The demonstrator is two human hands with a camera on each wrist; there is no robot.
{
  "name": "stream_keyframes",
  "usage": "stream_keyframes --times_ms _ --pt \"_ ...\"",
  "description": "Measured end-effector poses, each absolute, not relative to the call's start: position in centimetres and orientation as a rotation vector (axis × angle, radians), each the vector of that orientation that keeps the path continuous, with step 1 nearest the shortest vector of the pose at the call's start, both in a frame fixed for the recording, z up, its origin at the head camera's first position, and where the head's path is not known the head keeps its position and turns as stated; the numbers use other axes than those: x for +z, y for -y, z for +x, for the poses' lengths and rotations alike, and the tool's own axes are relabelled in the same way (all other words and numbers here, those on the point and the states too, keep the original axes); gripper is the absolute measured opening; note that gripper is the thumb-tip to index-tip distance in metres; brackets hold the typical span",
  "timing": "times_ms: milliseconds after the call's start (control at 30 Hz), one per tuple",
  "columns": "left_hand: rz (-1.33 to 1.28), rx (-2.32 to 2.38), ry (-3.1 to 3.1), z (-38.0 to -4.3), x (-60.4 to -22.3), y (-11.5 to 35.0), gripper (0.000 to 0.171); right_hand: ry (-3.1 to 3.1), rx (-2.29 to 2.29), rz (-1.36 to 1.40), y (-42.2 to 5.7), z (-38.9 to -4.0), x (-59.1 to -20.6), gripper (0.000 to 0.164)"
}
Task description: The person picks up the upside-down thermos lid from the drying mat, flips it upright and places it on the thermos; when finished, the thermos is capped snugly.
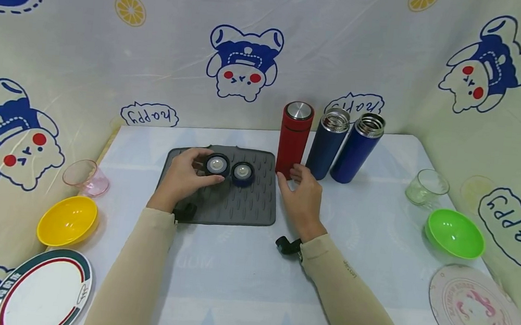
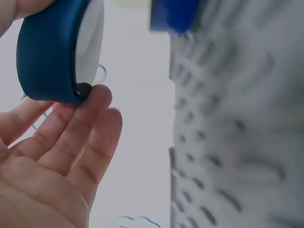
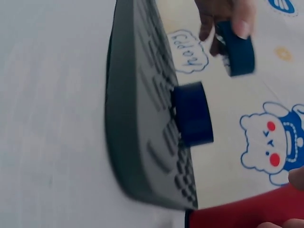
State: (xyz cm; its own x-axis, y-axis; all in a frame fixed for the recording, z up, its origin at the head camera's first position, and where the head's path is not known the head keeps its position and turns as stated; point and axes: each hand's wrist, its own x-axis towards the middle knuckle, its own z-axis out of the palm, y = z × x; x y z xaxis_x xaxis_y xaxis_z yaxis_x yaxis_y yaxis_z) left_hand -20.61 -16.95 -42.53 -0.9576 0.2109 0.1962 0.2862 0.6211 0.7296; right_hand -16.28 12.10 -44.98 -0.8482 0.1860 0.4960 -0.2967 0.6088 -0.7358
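My left hand holds a dark blue bottle lid by its side, over the grey ridged mat; the lid's inner side faces up. In the left wrist view the same lid sits between thumb and fingertips. A second blue lid, also inner side up, rests on the mat just to the right. My right hand grips the lower part of a capped red thermos, thumb on its left and fingers on its right. Beside it stand a dark blue thermos and a brighter blue thermos, both uncapped.
Along the left edge are a pink glass, a yellow bowl and a rimmed white plate. On the right are a greenish glass, a green bowl and a pale patterned plate. A printed sheet rises behind the table.
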Motion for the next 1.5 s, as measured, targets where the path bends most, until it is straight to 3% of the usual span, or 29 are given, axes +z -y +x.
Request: stream_keyframes --times_ms 567,900,1133,1267,1500 --pt "-0.862 -1.471 2.504 -18.1 -41.4 11.5 0.065 2.281 1.623 0.429 -10.1 -15.3 -42.7 0.034" --pt "-0.953 -1.482 2.491 -17.7 -41.7 11.0 0.068 2.408 2.220 0.437 -11.0 -15.9 -42.2 0.040" --pt "-0.826 -1.684 2.615 -17.5 -41.7 11.3 0.069 2.389 2.335 0.400 -11.4 -15.8 -40.7 0.040" --pt "-0.691 -2.085 2.578 -17.6 -41.7 11.4 0.054 2.466 2.139 0.360 -11.6 -16.0 -40.9 0.037" --pt "-0.476 -2.627 2.381 -17.6 -41.2 10.9 0.059 2.402 1.973 0.519 -11.5 -16.2 -42.2 0.036"
